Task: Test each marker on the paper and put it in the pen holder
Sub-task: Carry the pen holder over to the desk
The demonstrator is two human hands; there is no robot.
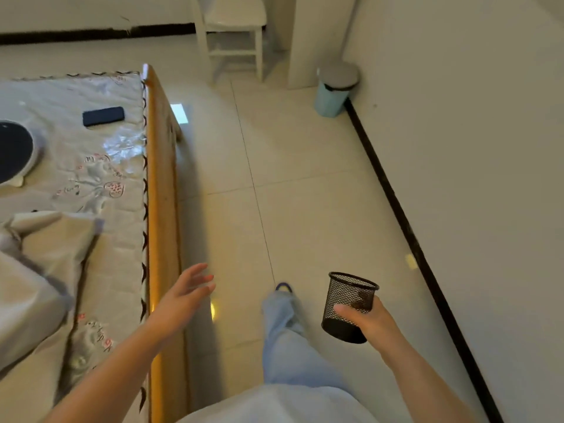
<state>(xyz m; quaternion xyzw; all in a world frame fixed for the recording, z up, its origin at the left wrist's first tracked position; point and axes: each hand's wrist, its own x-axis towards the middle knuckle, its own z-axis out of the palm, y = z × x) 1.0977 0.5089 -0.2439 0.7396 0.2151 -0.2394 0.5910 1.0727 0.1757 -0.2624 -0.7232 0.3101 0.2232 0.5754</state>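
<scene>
My right hand (367, 317) grips a black wire-mesh pen holder (348, 303) from the side and carries it upright above the tiled floor; the holder looks empty. My left hand (186, 293) is stretched forward with straight, spread fingers and holds nothing, hovering beside the wooden edge of the bed (160, 209). No markers and no paper are in view.
The bed on the left carries a patterned mat, a dark phone (103, 116), a round black and white object (13, 152) and a crumpled grey blanket (36, 270). A white chair (235, 35) and a light blue bin (334, 88) stand ahead. A wall runs along the right.
</scene>
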